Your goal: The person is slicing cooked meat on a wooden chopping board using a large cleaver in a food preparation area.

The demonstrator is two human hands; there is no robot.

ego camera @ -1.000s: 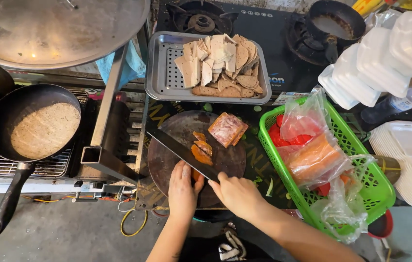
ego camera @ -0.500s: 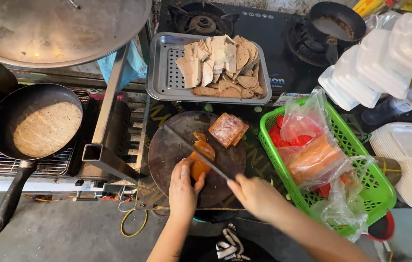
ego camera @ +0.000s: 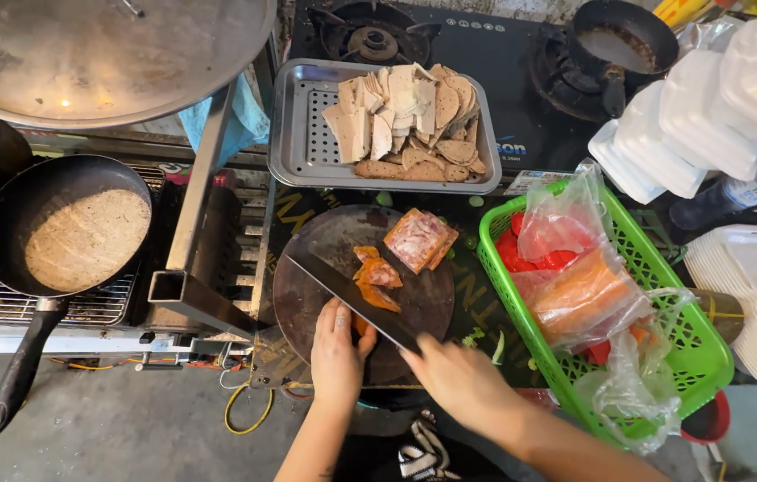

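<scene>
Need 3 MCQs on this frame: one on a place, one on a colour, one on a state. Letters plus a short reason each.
1. Where does the metal tray of flat pale slices sit?
A. Beyond the round cutting board, beside the stove
B. Inside the basket
C. On the floor

2. What colour is the basket holding the plastic bags?
A. Blue
B. Green
C. White

3. What is the right hand doing?
A. Resting empty
B. Lifting the frying pan
C. Gripping a knife laid across the board

Answers:
1 A: the tray lies past the board's far edge.
2 B: its mesh walls are bright green.
3 C: the blade runs from that hand across the board, beside the left hand.
</scene>
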